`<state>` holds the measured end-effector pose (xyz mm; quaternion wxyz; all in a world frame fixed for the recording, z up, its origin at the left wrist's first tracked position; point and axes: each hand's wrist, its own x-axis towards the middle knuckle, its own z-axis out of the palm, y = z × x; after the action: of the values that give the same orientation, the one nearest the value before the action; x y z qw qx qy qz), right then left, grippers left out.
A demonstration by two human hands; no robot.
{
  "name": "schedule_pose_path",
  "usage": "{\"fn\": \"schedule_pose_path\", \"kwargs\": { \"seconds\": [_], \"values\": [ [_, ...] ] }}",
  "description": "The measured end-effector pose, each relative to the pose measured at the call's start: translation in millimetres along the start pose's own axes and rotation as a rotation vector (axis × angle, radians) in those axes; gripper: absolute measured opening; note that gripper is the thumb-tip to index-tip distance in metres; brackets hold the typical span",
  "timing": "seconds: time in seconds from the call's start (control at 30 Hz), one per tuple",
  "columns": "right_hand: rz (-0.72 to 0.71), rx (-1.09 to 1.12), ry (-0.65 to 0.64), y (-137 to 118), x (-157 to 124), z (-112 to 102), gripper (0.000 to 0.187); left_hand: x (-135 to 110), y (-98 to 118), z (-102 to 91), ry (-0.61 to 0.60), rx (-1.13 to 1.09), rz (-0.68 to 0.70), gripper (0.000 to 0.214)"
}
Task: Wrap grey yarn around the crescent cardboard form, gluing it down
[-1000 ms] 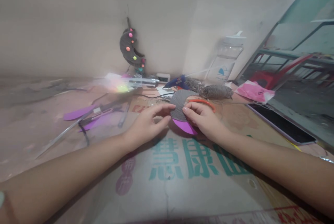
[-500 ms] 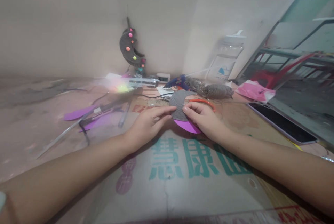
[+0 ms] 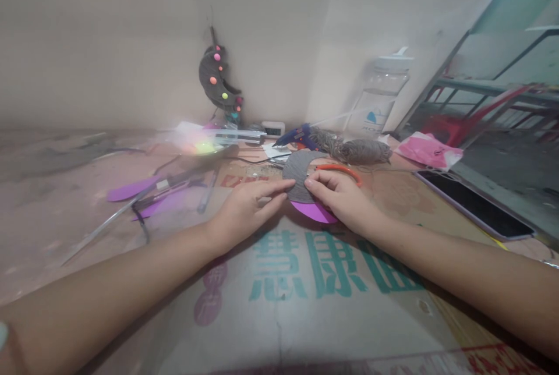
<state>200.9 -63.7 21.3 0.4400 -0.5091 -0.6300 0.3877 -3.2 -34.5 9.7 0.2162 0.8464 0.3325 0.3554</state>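
A grey yarn-wrapped crescent (image 3: 297, 168) is held low over the cardboard, with a stretch of bare purple paper (image 3: 315, 212) at its lower end. My left hand (image 3: 251, 203) has its fingertips closed on the crescent's left edge. On the right side, my right hand (image 3: 343, 197) pinches the inner edge between thumb and forefinger. Orange-handled scissors (image 3: 343, 170) lie just behind my right hand; their blades are mostly hidden. Behind the crescent lies a skein of grey yarn (image 3: 364, 152), next to a blue glue gun (image 3: 297, 137).
Printed cardboard (image 3: 279, 328) covers the table under my arms. A phone (image 3: 474, 203) and pink packet (image 3: 430, 151) lie right, and a water bottle (image 3: 384, 95) stands behind. Purple paper pieces (image 3: 131, 190) are left. A decorated crescent (image 3: 213, 81) hangs against the wall.
Both hands stay nearly still around the crescent, with only a very slight shift of the view.
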Motion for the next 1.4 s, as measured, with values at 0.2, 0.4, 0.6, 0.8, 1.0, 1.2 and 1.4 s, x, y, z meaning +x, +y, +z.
{"fn": "schedule_pose_path", "kwargs": {
  "seconds": [0.2, 0.4, 0.6, 0.8, 1.0, 1.2, 1.4],
  "values": [
    [0.019, 0.006, -0.022, 0.9, -0.2, -1.5, 0.035, 0.3, 0.5, -0.2, 0.005, 0.025, 0.024, 0.031],
    [0.036, 0.032, 0.005, 0.6, -1.0, -0.8, 0.035, 0.5, -2.4, -0.5, -0.031, 0.013, 0.051, 0.036],
    [0.049, 0.06, -0.003, 0.3, -1.7, 0.8, 0.035, -0.4, 2.9, -2.0, -0.058, -0.101, 0.001, 0.032],
    [-0.023, 0.014, 0.004, 0.6, -0.2, 1.1, 0.035, 1.0, 1.0, 3.8, -0.02, -0.459, -0.151, 0.048],
    [-0.104, -0.066, -0.018, 0.4, -2.3, 2.3, 0.028, 8.0, 1.7, 0.2, -0.109, -0.332, -0.2, 0.03],
    [-0.138, -0.204, -0.108, 0.1, -4.0, 3.7, 0.026, 8.6, 4.8, -2.0, -0.065, -0.252, -0.199, 0.032],
    [-0.131, -0.378, -0.134, -3.6, -4.0, 7.3, 0.022, 6.1, 5.0, -1.8, -0.098, -0.201, -0.174, 0.031]
  ]
}}
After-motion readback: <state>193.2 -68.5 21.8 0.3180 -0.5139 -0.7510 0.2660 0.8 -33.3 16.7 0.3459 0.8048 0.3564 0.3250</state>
